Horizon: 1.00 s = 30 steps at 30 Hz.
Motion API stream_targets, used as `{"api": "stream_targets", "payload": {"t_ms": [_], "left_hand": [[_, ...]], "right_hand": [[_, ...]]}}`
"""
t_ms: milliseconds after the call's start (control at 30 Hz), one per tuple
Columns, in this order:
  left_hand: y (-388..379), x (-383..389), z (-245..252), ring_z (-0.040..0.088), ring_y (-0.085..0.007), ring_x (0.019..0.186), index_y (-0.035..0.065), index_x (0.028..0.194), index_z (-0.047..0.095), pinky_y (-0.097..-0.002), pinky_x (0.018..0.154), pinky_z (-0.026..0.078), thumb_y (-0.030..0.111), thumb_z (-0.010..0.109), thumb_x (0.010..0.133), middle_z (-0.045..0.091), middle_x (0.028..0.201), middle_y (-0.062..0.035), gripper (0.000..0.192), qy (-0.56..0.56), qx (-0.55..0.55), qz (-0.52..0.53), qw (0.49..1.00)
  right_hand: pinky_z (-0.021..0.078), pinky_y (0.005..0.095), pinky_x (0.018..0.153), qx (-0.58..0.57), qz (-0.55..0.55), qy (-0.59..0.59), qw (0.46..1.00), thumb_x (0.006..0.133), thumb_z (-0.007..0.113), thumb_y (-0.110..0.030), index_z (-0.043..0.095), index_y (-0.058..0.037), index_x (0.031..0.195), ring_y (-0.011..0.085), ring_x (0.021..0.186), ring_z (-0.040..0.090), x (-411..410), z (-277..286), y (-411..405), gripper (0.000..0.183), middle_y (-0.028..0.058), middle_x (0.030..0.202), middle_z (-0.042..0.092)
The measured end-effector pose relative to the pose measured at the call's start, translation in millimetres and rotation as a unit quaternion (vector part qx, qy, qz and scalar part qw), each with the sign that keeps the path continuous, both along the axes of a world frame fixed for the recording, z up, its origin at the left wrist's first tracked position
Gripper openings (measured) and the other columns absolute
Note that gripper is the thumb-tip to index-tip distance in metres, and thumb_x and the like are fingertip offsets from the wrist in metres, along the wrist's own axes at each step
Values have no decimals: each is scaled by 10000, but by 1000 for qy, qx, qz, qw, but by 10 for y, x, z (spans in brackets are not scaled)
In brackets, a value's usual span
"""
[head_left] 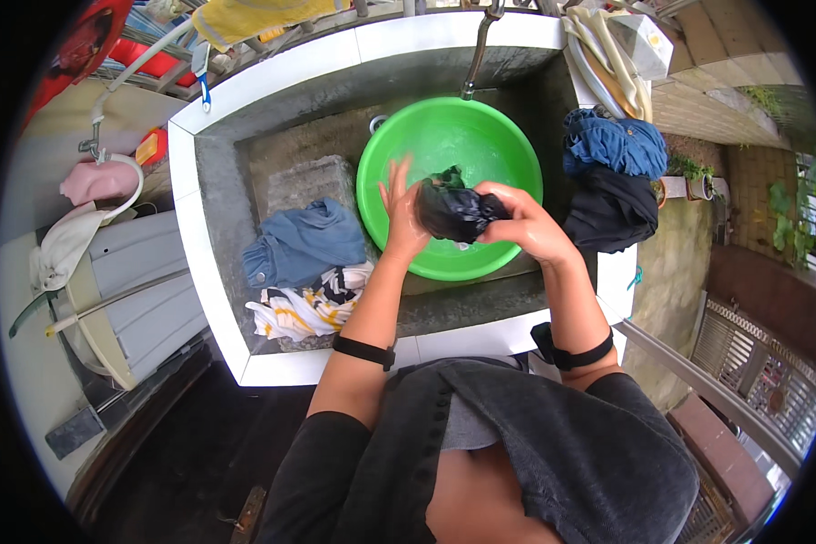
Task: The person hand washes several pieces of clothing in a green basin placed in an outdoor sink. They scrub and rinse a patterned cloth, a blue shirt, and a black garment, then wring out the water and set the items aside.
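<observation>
A wet black cloth [459,207] is bunched up above a green plastic basin [523,156]. My right hand [527,224] grips its right end between thumb and fingers. At the cloth's left side is my left hand [404,211], fingers spread and blurred; the cloth hides its thumb side, so contact there is unclear. Water lies in the basin, and a small pale piece shows below the cloth. The metal faucet spout [476,61] hangs over the basin's far rim.
The basin stands in a concrete sink with a white tiled rim [207,292]. Blue denim [306,241] and a striped garment [313,302] lie at the left inside. Jeans [615,143] and black clothing [612,211] rest on the right ledge. A blue-handled scraper [205,85] lies on the back-left rim.
</observation>
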<state>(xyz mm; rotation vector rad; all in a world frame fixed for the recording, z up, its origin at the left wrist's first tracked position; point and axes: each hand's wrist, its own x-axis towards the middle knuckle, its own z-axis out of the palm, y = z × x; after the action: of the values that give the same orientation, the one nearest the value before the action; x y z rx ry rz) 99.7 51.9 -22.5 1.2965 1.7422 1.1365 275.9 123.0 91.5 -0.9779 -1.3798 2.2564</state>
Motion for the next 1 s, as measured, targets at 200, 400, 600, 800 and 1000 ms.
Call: {"api": "stream_targets", "payload": {"t_ms": [200,400,600,800,1000], "left_hand": [[-23,8,277,571,-181,1073,51,1237,535,-346,951,437,249,473,968,591,1182,-53,340,-590,54,56,804],[-41,94,283,618,-215,968,85,1114,579,-377,856,497,313,501,919,635,1080,-70,310,-714,10,-38,699],[-103,240,337,623,-200,840,36,1079,610,-305,733,500,157,517,831,616,1024,-89,291,-446,-30,126,886],[-80,81,462,373,-235,1262,110,1319,480,-497,1010,304,506,488,868,518,1279,-91,601,-156,-216,-4,964],[-188,196,572,472,-231,1209,114,1311,480,-402,1035,345,600,499,871,519,1308,-67,656,-746,-28,-11,666]], "right_hand": [[361,299,927,-61,-135,47,988,802,606,-134,543,-70,1170,123,1065,485,375,-97,-236,379,21,1071,567],[198,602,1080,-467,-323,144,810,902,329,-655,383,-191,1393,416,1317,308,-49,-884,-704,678,115,1426,387],[409,409,1017,-325,-315,305,838,917,465,-542,462,-51,1288,250,1154,534,-216,-828,-880,615,123,1256,547],[511,374,902,-316,-337,204,863,918,578,-336,547,-40,1216,239,1017,626,-208,-497,-700,421,116,1150,628],[556,436,780,-464,-230,410,751,916,517,-417,576,-103,1169,263,1009,629,-289,-95,-601,408,116,1138,628]]}}
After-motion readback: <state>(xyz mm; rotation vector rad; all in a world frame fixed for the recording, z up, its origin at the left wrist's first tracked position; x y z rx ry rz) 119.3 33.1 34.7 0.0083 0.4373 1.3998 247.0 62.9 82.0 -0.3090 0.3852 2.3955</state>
